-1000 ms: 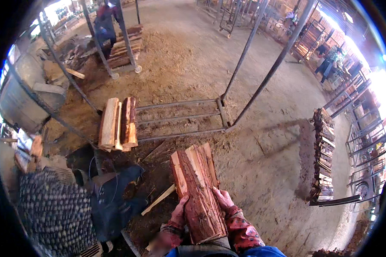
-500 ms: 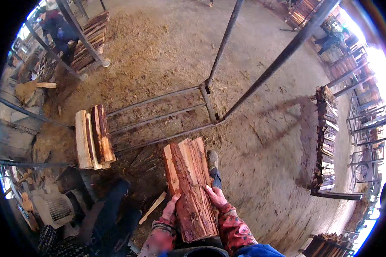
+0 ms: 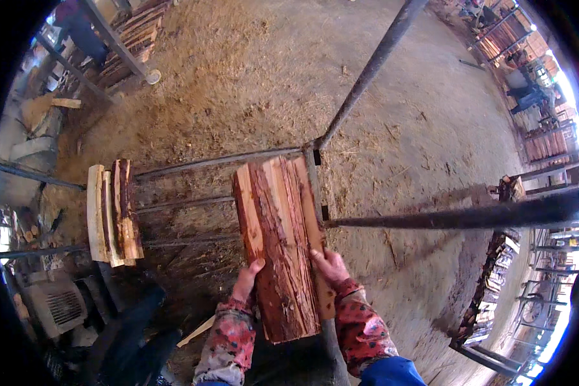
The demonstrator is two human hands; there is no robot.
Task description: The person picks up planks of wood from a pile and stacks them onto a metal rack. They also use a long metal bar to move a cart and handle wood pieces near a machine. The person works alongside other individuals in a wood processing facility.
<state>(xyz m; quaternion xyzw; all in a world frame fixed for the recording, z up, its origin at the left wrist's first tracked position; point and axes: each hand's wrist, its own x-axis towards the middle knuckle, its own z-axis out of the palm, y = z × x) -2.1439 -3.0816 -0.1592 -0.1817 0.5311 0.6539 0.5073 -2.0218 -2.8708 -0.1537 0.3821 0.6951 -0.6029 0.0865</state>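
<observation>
A stack of split wood slabs (image 3: 280,251), reddish and partly covered in rough bark, is held between my two hands. My left hand (image 3: 246,282) is closed on its left edge, with the thumb on the bark. On the opposite side my right hand (image 3: 330,267) grips the right edge, its thumb lying along a pale slab. The stack's far end overlaps the right part of a low metal rack (image 3: 219,156). Several upright-cut pieces of split wood (image 3: 112,215) lie side by side across the rack's left end. Fingers beneath the stack are hidden.
Metal posts (image 3: 373,71) rise from the rack's right end, one reaching far right (image 3: 457,215). A grey motor housing (image 3: 58,307) stands at lower left beside a person's dark-clothed legs (image 3: 132,341). A long wood pile (image 3: 489,293) stands right; another person (image 3: 83,32) is far left.
Both hands have carried the wood stack forward, so it now covers part of the rack. My view has shifted, and the rack and its posts appear turned and farther left or lower.
</observation>
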